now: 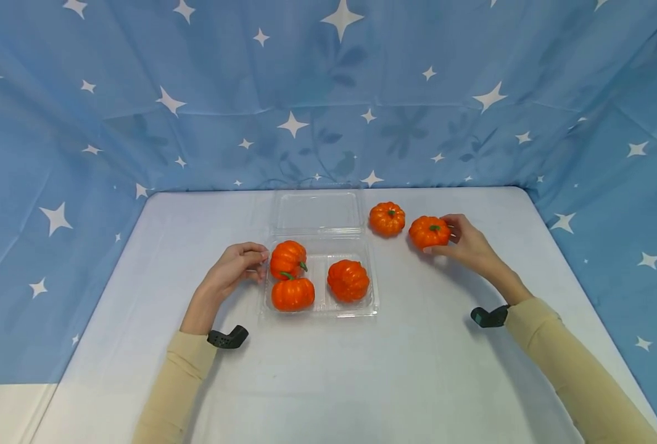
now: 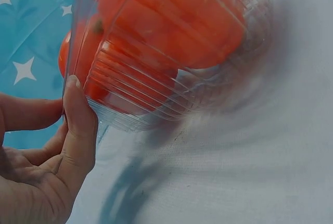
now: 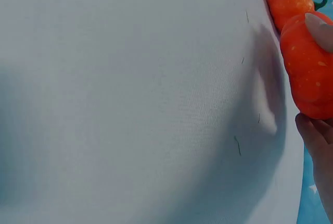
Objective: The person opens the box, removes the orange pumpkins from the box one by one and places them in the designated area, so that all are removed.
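Note:
My left hand [image 1: 235, 266] pinches the left rim of a clear plastic clamshell container [image 1: 318, 308] between thumb and fingers, as the left wrist view shows closely. Inside the container's base lie three small orange pumpkins: one at the back left [image 1: 287, 259], one at the front left [image 1: 293, 295] and one on the right [image 1: 348, 281]. Its lid [image 1: 318, 209] lies folded back toward the curtain. To the right, my right hand [image 1: 469, 245] grips another orange pumpkin [image 1: 429, 232] with a green stem, thumb on its near side and fingers on the far side.
One more orange pumpkin [image 1: 387, 219] sits on the white table [image 1: 395, 370], between the lid and the pumpkin in my right hand. A blue curtain with white stars [image 1: 292, 123] hangs behind the table's far edge and along both sides.

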A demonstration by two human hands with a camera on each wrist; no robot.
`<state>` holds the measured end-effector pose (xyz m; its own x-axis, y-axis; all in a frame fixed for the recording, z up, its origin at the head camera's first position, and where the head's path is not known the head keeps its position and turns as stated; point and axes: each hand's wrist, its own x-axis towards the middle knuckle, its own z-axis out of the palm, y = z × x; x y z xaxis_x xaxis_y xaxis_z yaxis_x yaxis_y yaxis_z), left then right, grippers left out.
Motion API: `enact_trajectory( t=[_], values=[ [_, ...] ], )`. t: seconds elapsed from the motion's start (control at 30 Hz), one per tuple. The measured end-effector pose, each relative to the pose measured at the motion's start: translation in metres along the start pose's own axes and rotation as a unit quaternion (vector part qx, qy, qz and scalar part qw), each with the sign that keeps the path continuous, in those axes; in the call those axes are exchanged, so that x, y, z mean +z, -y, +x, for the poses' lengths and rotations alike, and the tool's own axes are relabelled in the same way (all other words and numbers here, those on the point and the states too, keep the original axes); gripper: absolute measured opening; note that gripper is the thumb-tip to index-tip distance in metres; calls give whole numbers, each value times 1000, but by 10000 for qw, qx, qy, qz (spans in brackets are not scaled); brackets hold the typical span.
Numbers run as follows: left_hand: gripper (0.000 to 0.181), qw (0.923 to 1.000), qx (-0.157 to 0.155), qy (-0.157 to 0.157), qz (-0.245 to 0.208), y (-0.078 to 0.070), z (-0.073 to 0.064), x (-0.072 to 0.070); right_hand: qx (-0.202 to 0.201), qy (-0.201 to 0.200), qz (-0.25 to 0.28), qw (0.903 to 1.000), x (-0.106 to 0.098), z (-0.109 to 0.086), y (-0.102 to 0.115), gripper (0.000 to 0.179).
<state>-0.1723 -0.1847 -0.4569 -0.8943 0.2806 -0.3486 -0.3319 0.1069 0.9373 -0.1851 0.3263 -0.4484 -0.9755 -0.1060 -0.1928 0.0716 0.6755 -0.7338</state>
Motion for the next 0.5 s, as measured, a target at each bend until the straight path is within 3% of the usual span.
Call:
enact_trajectory(
  t=[0.5],
  values=[
    [31, 9998, 28, 22, 198, -1, -1, -1, 103, 100, 219, 9997, 5, 21, -3, 94]
  ],
)
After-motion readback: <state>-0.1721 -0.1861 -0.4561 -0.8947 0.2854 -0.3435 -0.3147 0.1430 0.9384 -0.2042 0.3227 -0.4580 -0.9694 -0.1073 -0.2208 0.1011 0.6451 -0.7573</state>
